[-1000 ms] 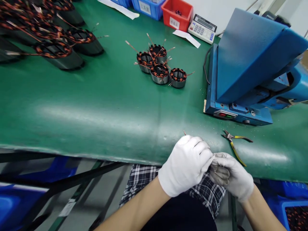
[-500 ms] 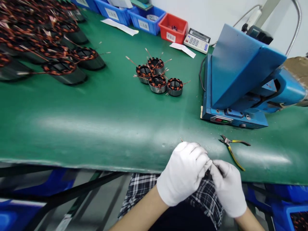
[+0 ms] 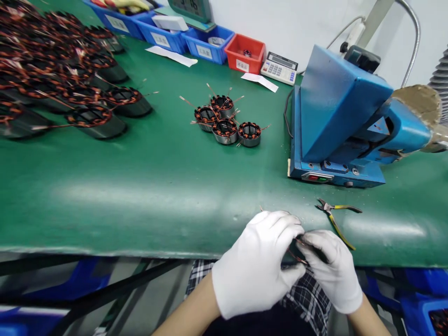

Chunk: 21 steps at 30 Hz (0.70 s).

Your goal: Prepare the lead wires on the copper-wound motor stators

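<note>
My left hand [image 3: 257,261], in a white glove, is curled over a motor stator that it almost wholly hides. One wire end pokes out beyond its knuckles, and thin copper wires [image 3: 297,257] show in the gap between the two hands. My right hand [image 3: 331,266], gloved too, has its thumb and fingers closed at these wires, close to my left fingertips. Both hands are over the table's front edge, above my lap. Yellow-handled cutting pliers [image 3: 335,217] lie with handles spread just beyond my right hand.
Several wound stators [image 3: 226,130] stand mid-table, and many larger ones [image 3: 98,121] crowd the left. A blue machine [image 3: 339,116] stands at the right. Along the back are blue bins [image 3: 206,46], a red bin [image 3: 245,53], a calculator [image 3: 280,67] and paper slips [image 3: 259,81].
My left thumb has spread downward from its fingers, opening a gap where wires now show. My right hand has turned slightly at the wires. The view has shifted a little.
</note>
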Tool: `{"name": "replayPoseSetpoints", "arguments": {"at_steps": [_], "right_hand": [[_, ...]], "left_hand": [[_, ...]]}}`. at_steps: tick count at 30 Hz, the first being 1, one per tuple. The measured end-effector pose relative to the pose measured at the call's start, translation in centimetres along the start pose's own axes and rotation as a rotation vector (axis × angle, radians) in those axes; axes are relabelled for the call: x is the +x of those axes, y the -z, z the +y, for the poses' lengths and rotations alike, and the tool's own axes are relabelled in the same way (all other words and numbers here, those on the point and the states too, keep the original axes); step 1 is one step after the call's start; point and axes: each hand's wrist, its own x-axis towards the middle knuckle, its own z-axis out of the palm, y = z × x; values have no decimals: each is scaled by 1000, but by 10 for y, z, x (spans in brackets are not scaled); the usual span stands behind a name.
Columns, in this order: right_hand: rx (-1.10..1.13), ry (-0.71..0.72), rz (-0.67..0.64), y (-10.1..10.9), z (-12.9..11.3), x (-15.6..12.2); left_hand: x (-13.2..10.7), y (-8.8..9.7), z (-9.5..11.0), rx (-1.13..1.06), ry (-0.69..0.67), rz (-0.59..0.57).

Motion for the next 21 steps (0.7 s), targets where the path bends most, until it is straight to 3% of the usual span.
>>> {"name": "replayPoseSetpoints", "arguments": {"at_steps": [1,3,8,9,11,13,15,18,21], "right_hand": [[-9,51,39,-3,-1,0],[-13,22,103,-4,-2,0],[-87,-474,611,26,-1,-1],[-76,-507,616,34,-1,-2],[-18,-461,440,47,-6,-3],[18,-315,229,55,-17,-2],[-24,-142,113,55,-30,-1],[-176,3,146,47,-47,-7],[-190,-91,277,44,-52,-27]], "left_hand": [[0,-1,0,29,2,-14],[-1,-4,-2,99,-5,-34],[2,-7,-4,244,-35,-5],[4,-7,-3,280,-38,24],[11,-9,2,399,-32,112],[18,-14,12,539,-58,204],[25,-22,26,623,-147,267],[31,-35,45,627,-259,289],[33,-43,56,621,-287,196]]}}
